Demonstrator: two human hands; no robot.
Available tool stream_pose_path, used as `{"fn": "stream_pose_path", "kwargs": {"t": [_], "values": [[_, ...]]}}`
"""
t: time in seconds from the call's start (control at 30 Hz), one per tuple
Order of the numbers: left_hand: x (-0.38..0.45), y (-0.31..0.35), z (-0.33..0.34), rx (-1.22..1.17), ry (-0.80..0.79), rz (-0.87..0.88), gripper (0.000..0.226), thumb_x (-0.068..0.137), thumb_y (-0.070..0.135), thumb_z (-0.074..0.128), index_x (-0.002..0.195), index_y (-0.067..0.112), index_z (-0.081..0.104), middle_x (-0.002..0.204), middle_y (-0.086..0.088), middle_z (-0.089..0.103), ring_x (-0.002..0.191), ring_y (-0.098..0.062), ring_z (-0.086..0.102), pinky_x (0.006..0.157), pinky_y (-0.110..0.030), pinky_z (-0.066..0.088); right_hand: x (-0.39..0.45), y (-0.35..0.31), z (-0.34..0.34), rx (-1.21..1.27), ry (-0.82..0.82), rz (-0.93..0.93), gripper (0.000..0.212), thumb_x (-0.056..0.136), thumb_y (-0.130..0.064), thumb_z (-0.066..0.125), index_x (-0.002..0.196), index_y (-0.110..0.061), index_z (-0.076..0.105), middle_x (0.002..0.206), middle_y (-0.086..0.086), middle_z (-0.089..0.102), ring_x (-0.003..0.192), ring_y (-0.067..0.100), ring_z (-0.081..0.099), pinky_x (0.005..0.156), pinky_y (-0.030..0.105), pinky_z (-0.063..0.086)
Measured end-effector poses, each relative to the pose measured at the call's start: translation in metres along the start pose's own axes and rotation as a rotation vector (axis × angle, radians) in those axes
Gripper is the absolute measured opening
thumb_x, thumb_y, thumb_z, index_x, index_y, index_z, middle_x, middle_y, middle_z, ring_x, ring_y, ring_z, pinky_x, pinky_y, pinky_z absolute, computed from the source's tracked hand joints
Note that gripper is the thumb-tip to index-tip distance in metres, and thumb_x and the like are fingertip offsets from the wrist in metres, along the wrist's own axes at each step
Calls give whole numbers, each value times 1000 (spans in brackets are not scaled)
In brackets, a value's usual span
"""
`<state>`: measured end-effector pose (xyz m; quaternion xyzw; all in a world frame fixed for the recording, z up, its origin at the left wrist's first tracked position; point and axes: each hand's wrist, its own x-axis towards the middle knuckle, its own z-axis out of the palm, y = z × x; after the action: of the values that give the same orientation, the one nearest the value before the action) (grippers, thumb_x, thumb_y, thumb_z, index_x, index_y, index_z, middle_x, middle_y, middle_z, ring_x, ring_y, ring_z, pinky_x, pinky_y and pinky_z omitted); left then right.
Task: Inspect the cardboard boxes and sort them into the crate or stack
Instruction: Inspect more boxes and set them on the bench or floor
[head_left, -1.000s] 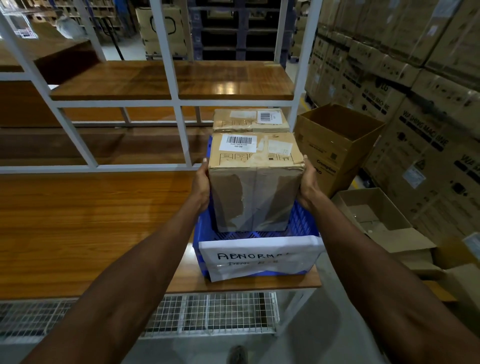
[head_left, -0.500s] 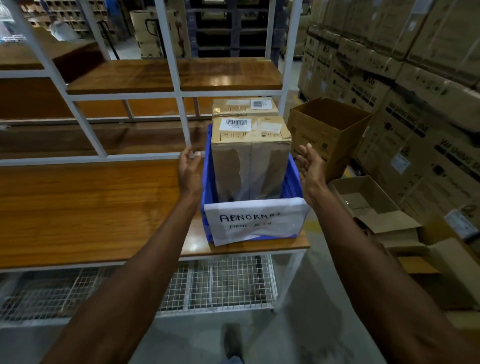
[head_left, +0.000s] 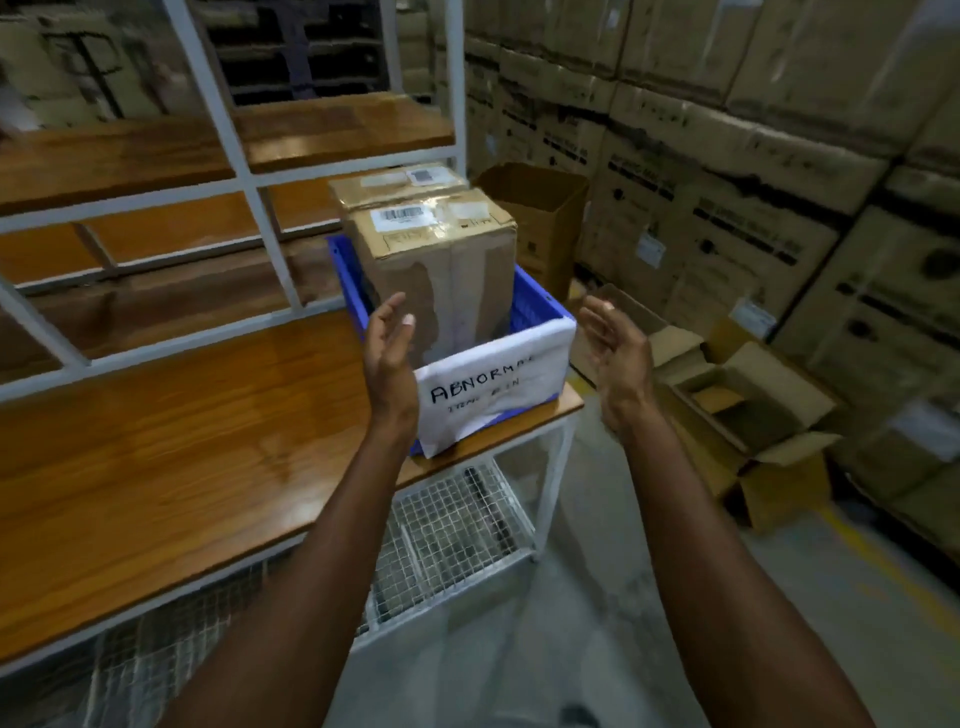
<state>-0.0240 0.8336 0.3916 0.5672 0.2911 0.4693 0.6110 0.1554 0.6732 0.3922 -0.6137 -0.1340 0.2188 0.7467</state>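
A brown cardboard box with a barcode label and torn front tape (head_left: 436, 260) stood upright in the blue plastic crate (head_left: 535, 306) at the right end of the glossy wooden table (head_left: 182, 441); a second taped cardboard box (head_left: 395, 182) sat right behind it; a white paper sign reading ABNORMAL (head_left: 493, 387) hung over the crate's near wall; left hand (head_left: 389, 353) and right hand (head_left: 618, 353) were released, palms facing, fingers spread, either side of the crate's near end, grasping nothing; open empty cartons (head_left: 737, 410) lay on the floor to the right.
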Motion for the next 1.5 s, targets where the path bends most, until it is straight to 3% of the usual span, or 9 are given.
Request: {"fn": "stream_pose_path", "kwargs": {"t": [0.07, 0.17, 0.33, 0.5, 0.63, 0.87, 1.0, 1.17, 1.5], "values": [[-17, -4, -16, -10, -65, -43, 36, 94, 35, 57, 128, 26, 63, 130, -7, 64, 115, -32, 63, 90, -40, 49, -42, 12, -4, 20, 112, 24, 33, 98, -41, 56, 117, -23, 78, 119, -7, 75, 102, 7, 65, 82, 29, 46], [-51, -14, -32, -11, -176, -120, 36, 96, 31, 55, 126, 15, 65, 122, -3, 67, 96, -23, 66, 83, -34, 52, -106, 41, -20, 47, 272, 98, 31, 86, -46, 64, 101, -26, 81, 116, -5, 77, 112, 18, 67, 86, 35, 47], [-122, -48, -42, 23, -451, -355, 17, 105, 19, 53, 113, 17, 68, 112, 1, 71, 83, -17, 67, 74, -23, 53, -217, 109, -68, -6, 522, 309, 22, 102, -35, 59, 106, -22, 77, 112, -2, 76, 110, 25, 68, 97, 43, 51], [-201, -100, -58, 149, -717, -700, 22, 104, 27, 53, 113, 15, 69, 107, -4, 66, 69, -14, 65, 67, -27, 48, -339, 181, -126, 43, 709, 506, 23, 102, -32, 58, 108, -16, 73, 118, 6, 75, 97, 26, 69, 70, 31, 46], [-271, -128, -77, 296, -897, -929, 19, 103, 27, 50, 102, 20, 68, 113, -3, 64, 76, -19, 63, 70, -29, 46, -444, 219, -152, 101, 881, 625, 13, 99, -23, 59, 98, -17, 70, 104, 6, 70, 73, 19, 60, 57, 26, 36], [-415, -157, -115, 536, -1085, -1129, 27, 104, 37, 49, 111, 19, 68, 124, -6, 66, 94, -27, 66, 84, -36, 48, -641, 263, -189, 268, 1068, 834, 20, 101, -24, 60, 110, -10, 71, 121, 11, 72, 103, 32, 68, 82, 32, 44], [-489, -157, -126, 611, -1217, -1165, 34, 106, 37, 47, 125, 14, 63, 127, -7, 64, 105, -31, 64, 96, -40, 46, -755, 280, -209, 351, 1189, 858, 19, 98, -24, 63, 104, -8, 72, 121, 14, 73, 98, 31, 66, 82, 34, 46], [-539, -160, -118, 687, -1290, -1155, 34, 106, 37, 48, 125, 15, 64, 126, -6, 66, 103, -28, 65, 94, -38, 47, -837, 286, -236, 407, 1254, 909, 22, 101, -29, 60, 102, -10, 71, 124, 14, 71, 101, 32, 65, 71, 32, 45], [-566, -195, 3, 860, -1449, -929, 29, 103, 36, 55, 120, 18, 71, 118, -6, 72, 91, -28, 67, 76, -33, 49, -791, 265, -351, 306, 1207, 865, 20, 101, -23, 63, 115, -10, 67, 125, 17, 69, 101, 33, 65, 77, 35, 49]]}}
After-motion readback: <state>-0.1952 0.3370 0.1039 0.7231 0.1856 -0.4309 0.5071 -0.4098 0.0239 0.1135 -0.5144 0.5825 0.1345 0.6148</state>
